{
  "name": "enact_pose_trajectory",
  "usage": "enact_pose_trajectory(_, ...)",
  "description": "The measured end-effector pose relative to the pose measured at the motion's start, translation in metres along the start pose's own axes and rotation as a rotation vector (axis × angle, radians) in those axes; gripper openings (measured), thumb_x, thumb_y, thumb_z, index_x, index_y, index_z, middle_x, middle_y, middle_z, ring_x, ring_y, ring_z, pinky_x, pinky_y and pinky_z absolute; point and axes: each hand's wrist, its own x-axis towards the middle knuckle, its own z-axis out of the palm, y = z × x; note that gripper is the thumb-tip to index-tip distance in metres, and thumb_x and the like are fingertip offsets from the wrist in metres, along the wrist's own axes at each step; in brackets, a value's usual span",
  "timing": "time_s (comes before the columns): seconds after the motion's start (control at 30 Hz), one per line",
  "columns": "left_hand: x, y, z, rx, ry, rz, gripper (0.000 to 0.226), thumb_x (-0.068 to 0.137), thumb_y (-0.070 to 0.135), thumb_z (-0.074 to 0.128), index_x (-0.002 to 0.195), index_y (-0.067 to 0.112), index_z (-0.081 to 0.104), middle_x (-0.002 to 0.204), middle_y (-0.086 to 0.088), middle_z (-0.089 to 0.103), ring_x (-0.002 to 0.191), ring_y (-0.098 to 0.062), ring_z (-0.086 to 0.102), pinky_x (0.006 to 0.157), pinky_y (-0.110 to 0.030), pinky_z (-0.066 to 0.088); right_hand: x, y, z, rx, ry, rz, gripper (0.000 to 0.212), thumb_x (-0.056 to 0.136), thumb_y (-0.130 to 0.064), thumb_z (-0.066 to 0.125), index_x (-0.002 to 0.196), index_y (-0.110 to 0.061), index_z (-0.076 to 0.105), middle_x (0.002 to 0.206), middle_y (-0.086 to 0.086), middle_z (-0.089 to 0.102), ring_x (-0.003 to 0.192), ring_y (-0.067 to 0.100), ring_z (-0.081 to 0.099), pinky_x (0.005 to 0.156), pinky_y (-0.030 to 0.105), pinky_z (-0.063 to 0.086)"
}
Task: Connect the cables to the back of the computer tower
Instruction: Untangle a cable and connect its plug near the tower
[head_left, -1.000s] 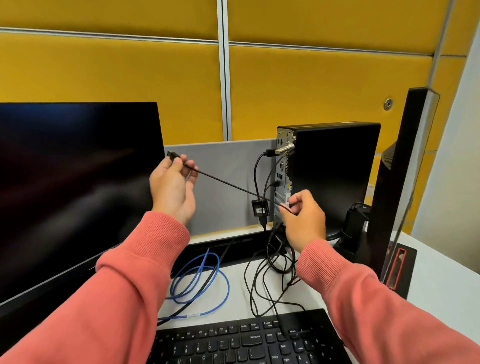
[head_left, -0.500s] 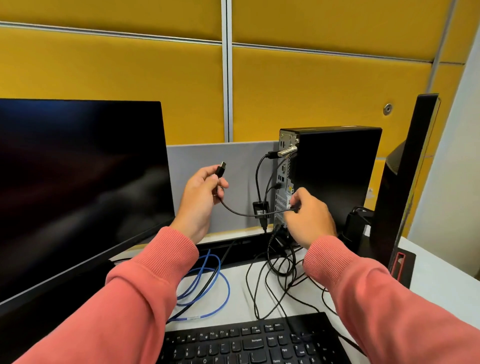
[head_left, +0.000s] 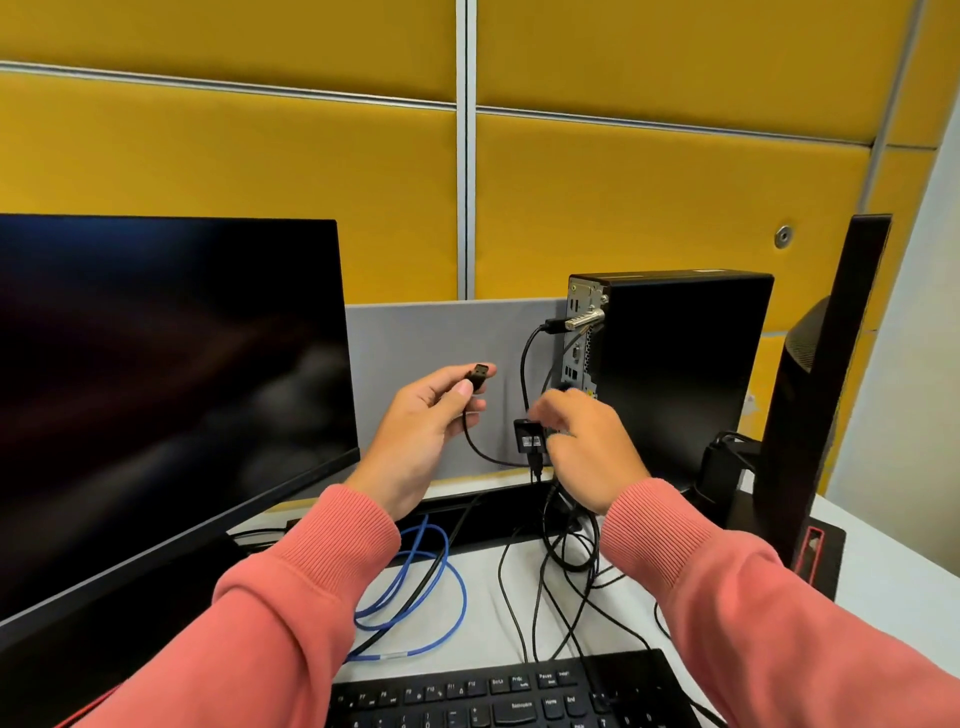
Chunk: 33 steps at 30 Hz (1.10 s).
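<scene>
While my left hand (head_left: 415, 431) pinches the USB plug (head_left: 479, 375) by its rigid shell, just short of the computer tower (head_left: 675, 364), its thin cable (head_left: 480, 449) droops limp and light. My right hand (head_left: 582, 441) curls blurred beside the rear ports; what it holds I cannot tell, so the shell is my steering point.

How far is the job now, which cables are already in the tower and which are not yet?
Done: one black cable is plugged in near the top of the tower back. In hand: the left hand pinches a USB plug, not yet inserted; the right hand reaches near the back, its grip unclear. Left: that plug, and the blue cable loose on the desk.
</scene>
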Motion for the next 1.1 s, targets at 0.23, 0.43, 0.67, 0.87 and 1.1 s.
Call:
enact_pose_trajectory(0.23, -0.004, -0.004, 0.002, -0.003, -0.009, 0.036, 0.028, 0.104, 0.012, 0.057, 0.124, 0.025, 0.072, 0.111, -0.001, 0.076, 0.105, -0.015, 0.068, 0.108, -0.043, 0.051, -0.003, -0.033, 0.0, 0.401, 0.227, -0.164, 0.018, 0.093, -0.014, 0.064, 0.108, -0.024, 0.067, 0.096, -0.004, 0.065, 0.087, 0.009, 0.061, 0.076, 0.026, 0.054)
enact_pose_trajectory(0.43, -0.003, -0.003, 0.002, -0.026, -0.015, 0.051, 0.014, 0.099, 0.011, 0.064, 0.111, 0.015, 0.069, 0.112, -0.012, 0.076, 0.105, -0.022, 0.071, 0.109, -0.05, 0.049, -0.002, -0.037, 0.005, 0.428, 0.269, -0.191, 0.009, 0.091, -0.019, 0.072, 0.099, -0.022, 0.07, 0.094, -0.005, 0.066, 0.08, 0.004, 0.059, 0.067, 0.01, 0.044)
enact_pose_trajectory(0.67, 0.001, -0.005, 0.004, 0.001, -0.031, 0.077, 0.016, 0.097, 0.005, 0.064, 0.112, 0.007, 0.069, 0.115, -0.016, 0.073, 0.116, -0.03, 0.067, 0.106, -0.042, 0.052, -0.004, -0.037, 0.008, 0.454, 0.317, -0.201, 0.012, 0.086, -0.022, 0.078, 0.094, -0.022, 0.07, 0.087, -0.004, 0.065, 0.073, 0.004, 0.057, 0.064, 0.011, 0.044)
enact_pose_trajectory(0.87, 0.002, -0.005, 0.003, 0.018, -0.046, 0.099, 0.016, 0.097, 0.003, 0.065, 0.111, 0.007, 0.07, 0.113, -0.012, 0.075, 0.113, -0.023, 0.069, 0.103, -0.037, 0.053, -0.003, -0.037, 0.012, 0.475, 0.354, -0.197, 0.01, 0.086, -0.019, 0.077, 0.09, -0.02, 0.068, 0.086, -0.003, 0.066, 0.075, 0.009, 0.058, 0.065, 0.013, 0.045)
enact_pose_trajectory(1.1, 0.007, -0.008, 0.007, 0.062, -0.038, 0.131, 0.015, 0.094, 0.001, 0.068, 0.108, 0.004, 0.068, 0.106, -0.016, 0.075, 0.105, -0.026, 0.073, 0.096, -0.031, 0.058, 0.004, -0.032, 0.016, 0.461, 0.387, -0.216, 0.006, 0.088, -0.014, 0.073, 0.09, -0.019, 0.07, 0.086, -0.001, 0.066, 0.077, 0.013, 0.061, 0.067, 0.022, 0.051)
